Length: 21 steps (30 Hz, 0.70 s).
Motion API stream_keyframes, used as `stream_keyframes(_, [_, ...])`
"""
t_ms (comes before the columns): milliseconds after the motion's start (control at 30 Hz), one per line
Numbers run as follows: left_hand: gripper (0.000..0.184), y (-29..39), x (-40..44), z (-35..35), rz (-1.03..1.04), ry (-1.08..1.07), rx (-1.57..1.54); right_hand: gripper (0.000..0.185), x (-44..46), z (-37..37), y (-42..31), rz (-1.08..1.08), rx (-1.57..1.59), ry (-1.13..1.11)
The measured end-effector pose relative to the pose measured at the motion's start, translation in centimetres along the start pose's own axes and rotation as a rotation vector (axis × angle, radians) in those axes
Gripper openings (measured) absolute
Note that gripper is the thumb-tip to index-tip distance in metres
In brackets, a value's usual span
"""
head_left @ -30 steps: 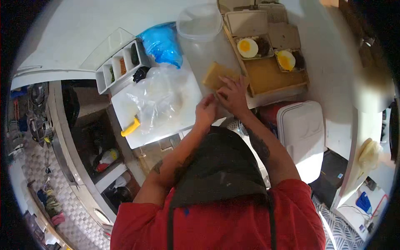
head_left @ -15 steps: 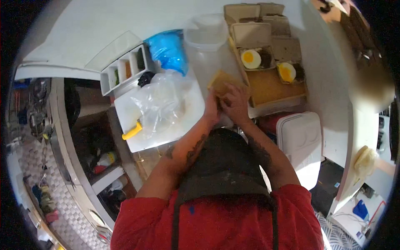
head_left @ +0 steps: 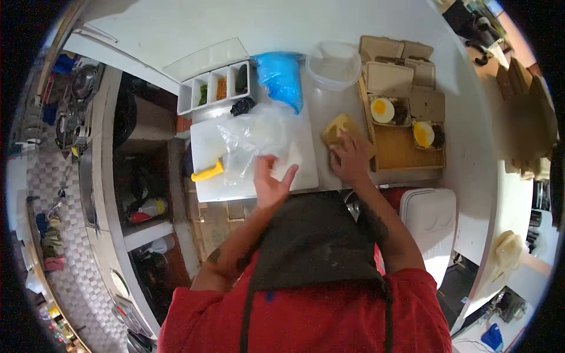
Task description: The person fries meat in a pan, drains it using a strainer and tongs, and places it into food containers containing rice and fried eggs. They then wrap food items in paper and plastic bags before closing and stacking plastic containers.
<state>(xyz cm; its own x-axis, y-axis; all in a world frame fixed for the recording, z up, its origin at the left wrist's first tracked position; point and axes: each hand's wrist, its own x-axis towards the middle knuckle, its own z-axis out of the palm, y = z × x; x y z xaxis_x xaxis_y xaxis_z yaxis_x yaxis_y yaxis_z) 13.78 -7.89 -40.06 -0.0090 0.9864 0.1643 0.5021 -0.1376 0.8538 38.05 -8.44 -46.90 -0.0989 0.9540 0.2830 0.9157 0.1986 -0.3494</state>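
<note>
My left hand [head_left: 272, 185] is open, fingers apart and slightly blurred, over the near part of the white cutting board [head_left: 212, 191]. Just beyond it a crumpled clear plastic bag [head_left: 253, 132] lies on the board. A yellow handle [head_left: 208, 172] sticks out at the board's left, its other end hidden under the bag. My right hand [head_left: 352, 160] has its fingers bent over a small tan-brown, box-like thing [head_left: 338, 128] on the counter, whose exact kind I cannot make out. To its right, a wooden tray [head_left: 406, 157] holds open brown cartons with a halved-looking egg [head_left: 383, 110] and a runny-yolk egg [head_left: 423, 134].
Behind the board stand a white sectioned condiment box [head_left: 187, 97] with its clear lid raised, a blue plastic bag [head_left: 279, 76] and a clear tub [head_left: 333, 65]. A white cooler [head_left: 428, 220] sits below the counter on the right. Another person is at the far right.
My left hand has let go of the tan-brown thing and moved left over the board, opening. My right hand stays on that thing. The head view has shifted.
</note>
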Motion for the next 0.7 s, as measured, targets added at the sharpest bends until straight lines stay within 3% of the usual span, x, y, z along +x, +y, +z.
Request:
stream_keyframes(67, [0.015,-0.5,1.4,-0.3,0.213,0.219,0.216,0.031,2.5,0.0,-1.7,-0.031,0.138,0.004])
stream_keyframes(133, [0.013,-3.6,4.0,0.5,0.253,0.135,0.364,0.036,5.0,0.0,-4.4,-0.039,0.316,0.048])
stream_keyframes(200, [0.007,-5.1,5.2,-0.7,0.171,-0.148,0.199,0.035,7.0,-0.7,-7.0,-0.078,0.463,0.104])
stream_keyframes(300, [0.006,1.3,5.2,-5.9,0.000,-0.441,0.029,0.028,8.3,-1.4,-8.1,-0.315,0.434,0.068])
stream_keyframes(333, [0.006,3.2,5.0,-7.5,-0.042,-0.521,-0.021,0.025,7.9,-1.8,-8.6,-0.148,0.594,-0.083])
stream_keyframes(400, [0.013,5.7,5.0,-10.1,0.254,-0.523,0.330,0.019,6.2,-3.2,-9.8,0.205,0.904,-0.370])
stream_keyframes(433, [0.017,6.1,5.5,-10.7,0.409,-0.519,0.498,0.019,4.6,-4.0,-10.1,0.285,0.938,-0.237])
stream_keyframes(500, [0.028,5.4,6.3,-10.4,0.457,-0.534,0.657,0.020,0.3,-6.2,-10.1,0.439,0.988,0.022])
stream_keyframes(533, [0.033,5.1,6.8,-10.2,0.479,-0.537,0.738,0.023,-1.4,-8.1,-9.6,0.496,0.981,-0.065])
stream_keyframes(567, [0.038,4.4,7.6,-10.2,0.465,-0.659,0.628,0.026,-3.1,-10.1,-8.9,0.554,0.978,-0.147])
stream_keyframes(633, [0.048,3.4,9.9,-9.3,0.438,-0.908,0.405,0.030,-6.5,-13.6,-7.7,0.334,0.597,-0.288])
stream_keyframes(667, [0.058,4.8,11.3,-8.5,0.396,-1.135,0.230,0.030,-7.6,-15.7,-7.5,0.454,0.683,-0.465])
stream_keyframes(700, [0.057,5.0,12.7,-6.7,0.264,-1.231,0.078,0.030,-9.0,-17.3,-7.3,0.574,0.771,-0.640])
